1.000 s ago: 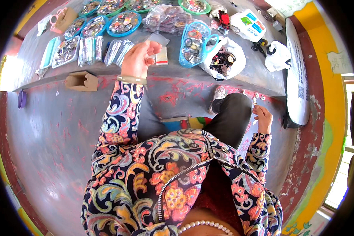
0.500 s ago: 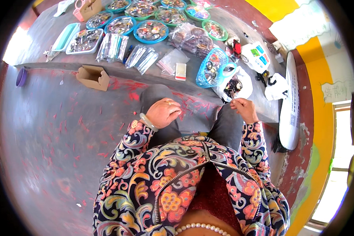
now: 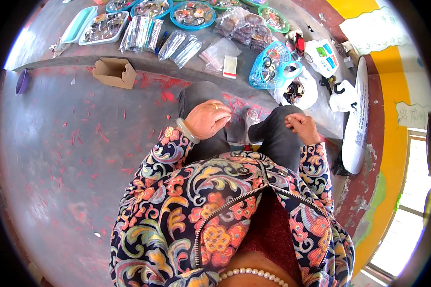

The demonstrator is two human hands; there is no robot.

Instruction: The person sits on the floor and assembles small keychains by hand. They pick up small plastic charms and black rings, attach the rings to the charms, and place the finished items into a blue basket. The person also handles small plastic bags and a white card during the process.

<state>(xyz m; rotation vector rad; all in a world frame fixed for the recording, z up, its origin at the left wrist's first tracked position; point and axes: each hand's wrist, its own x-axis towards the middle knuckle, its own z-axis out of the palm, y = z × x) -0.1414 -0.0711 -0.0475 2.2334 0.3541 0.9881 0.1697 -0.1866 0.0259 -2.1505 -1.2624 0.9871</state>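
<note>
My left hand [image 3: 207,119] rests curled on my left knee, fingertips pinched near something too small to make out. My right hand [image 3: 301,128] is closed in a loose fist on my right knee; I cannot tell if it holds anything. If I do have a tiny piece, a slack pinch could drop it onto the grey, red-flecked floor [image 3: 57,158], where it would be hard to spot. Reaching far for the blue plastic basket [image 3: 269,67], my sleeve could sweep the small clear packet [image 3: 230,67] just left of it.
</note>
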